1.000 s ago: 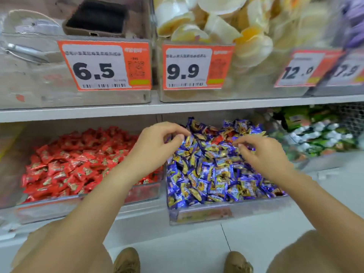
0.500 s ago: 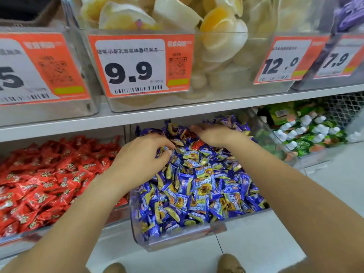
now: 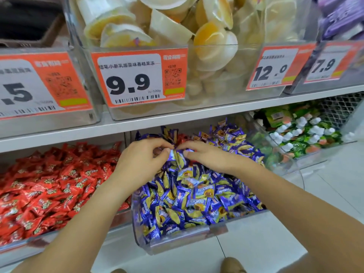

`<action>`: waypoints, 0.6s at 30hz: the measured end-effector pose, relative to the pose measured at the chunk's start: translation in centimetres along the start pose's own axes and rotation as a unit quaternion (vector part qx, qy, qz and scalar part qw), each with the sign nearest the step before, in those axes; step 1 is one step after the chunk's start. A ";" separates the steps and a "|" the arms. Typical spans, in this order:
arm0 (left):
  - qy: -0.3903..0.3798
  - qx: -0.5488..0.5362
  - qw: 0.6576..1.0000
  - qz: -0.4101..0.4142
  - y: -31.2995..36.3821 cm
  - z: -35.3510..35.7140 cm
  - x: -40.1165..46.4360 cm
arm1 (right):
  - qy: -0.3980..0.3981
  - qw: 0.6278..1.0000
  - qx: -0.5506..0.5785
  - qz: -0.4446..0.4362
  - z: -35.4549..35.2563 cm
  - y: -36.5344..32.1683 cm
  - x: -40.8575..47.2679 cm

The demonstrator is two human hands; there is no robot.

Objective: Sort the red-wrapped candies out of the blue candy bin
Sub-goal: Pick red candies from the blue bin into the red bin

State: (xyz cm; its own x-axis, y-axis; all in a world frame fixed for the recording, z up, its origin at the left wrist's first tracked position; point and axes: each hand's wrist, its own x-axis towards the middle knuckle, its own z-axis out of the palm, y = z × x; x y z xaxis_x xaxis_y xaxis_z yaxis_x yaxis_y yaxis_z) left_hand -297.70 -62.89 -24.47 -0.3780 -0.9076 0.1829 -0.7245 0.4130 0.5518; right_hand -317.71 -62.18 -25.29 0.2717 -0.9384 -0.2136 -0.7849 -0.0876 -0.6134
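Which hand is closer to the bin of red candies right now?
Left. The left hand is over the blue candy bin near its left wall, beside the red candy bin. The right hand is over the middle of the blue pile, farther right.

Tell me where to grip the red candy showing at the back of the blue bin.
Pinch the exposed red wrapper from above, just behind the two hands. Only its top shows among the blue candies; the rest is buried.
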 end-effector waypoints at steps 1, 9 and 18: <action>0.007 -0.019 1.000 0.001 0.0 0.0 0.0 | 0.015 0.999 -0.029 -0.026 0.2 -0.2 -0.9; 0.039 -0.066 0.996 0.043 0.7 -0.6 -1.3 | 0.051 0.993 -0.076 -0.078 1.0 0.3 -6.6; -0.102 0.051 0.993 0.038 3.4 0.7 1.2 | 0.255 0.967 -0.005 0.029 -1.2 2.3 -7.2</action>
State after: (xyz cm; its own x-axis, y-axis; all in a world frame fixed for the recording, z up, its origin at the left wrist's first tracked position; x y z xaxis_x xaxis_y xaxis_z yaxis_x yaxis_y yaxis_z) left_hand -301.01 -62.53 -22.93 -0.5345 -0.8439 0.0461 -0.7406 0.4940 0.4556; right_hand -322.11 -55.97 -24.26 -0.0802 -0.9844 0.1563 -0.7972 -0.0308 -0.6030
